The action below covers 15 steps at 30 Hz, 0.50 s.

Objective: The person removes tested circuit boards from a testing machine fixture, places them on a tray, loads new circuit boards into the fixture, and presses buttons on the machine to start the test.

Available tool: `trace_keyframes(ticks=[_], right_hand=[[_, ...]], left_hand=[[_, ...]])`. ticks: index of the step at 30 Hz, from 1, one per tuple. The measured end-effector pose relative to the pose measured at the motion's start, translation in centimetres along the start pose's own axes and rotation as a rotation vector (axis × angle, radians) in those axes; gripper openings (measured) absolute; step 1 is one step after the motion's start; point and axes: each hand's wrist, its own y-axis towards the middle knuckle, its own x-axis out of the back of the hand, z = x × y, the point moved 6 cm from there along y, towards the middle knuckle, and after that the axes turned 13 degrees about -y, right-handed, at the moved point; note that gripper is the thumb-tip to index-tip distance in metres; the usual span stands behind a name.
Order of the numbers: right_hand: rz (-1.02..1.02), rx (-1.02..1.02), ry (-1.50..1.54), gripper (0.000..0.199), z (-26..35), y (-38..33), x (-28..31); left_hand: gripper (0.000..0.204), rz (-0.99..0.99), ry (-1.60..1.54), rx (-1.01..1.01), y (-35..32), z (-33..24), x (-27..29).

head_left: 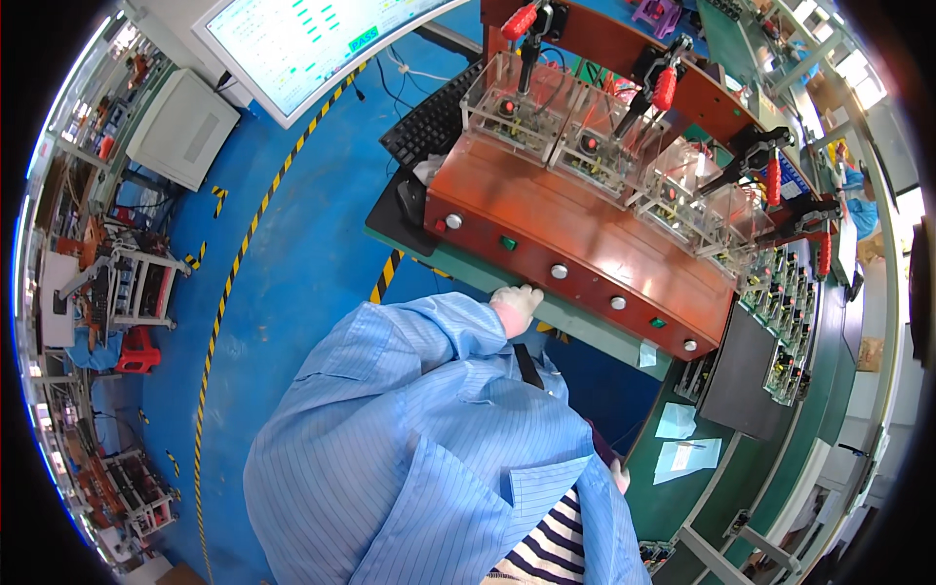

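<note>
My left hand (518,300), in a pale glove, rests on the green bench edge (575,318) in front of a long red-brown test fixture (575,232). Its fingers are loosely bent over the edge, and no object shows in them. Low on the right, beside my blue striped smock, only a small part of my right hand (620,476) shows; its fingers are mostly hidden. Round silver buttons (559,272) and green switches line the fixture's front. Clear plastic test boxes (509,105) stand on top, with red-handled toggle clamps (664,90) above them.
A black keyboard (425,132) and mouse (410,202) lie left of the fixture, below a lit monitor (292,49). On the right are several circuit boards (786,317), a dark mat (741,375) and light-blue papers with a pen (687,458). Blue floor stretches leftward.
</note>
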Motion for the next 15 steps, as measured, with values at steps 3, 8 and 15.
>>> trace_keyframes(ticks=[3, 8, 15], right_hand=[[0.099, 0.403, -0.105, 0.034, 7.5, -0.9, -3.7], [0.393, 0.423, 0.127, 0.029, 21.2, -1.6, -8.7], [0.557, 0.780, 0.158, 0.026, 37.0, -4.8, -9.1]], left_hand=[[0.038, -0.085, -0.011, 0.000, -0.6, 0.0, -0.1], [0.026, -0.168, -0.201, 0.037, -2.4, 1.1, -0.7], [0.016, -0.382, -0.360, 0.048, -5.8, 1.6, 3.7]])
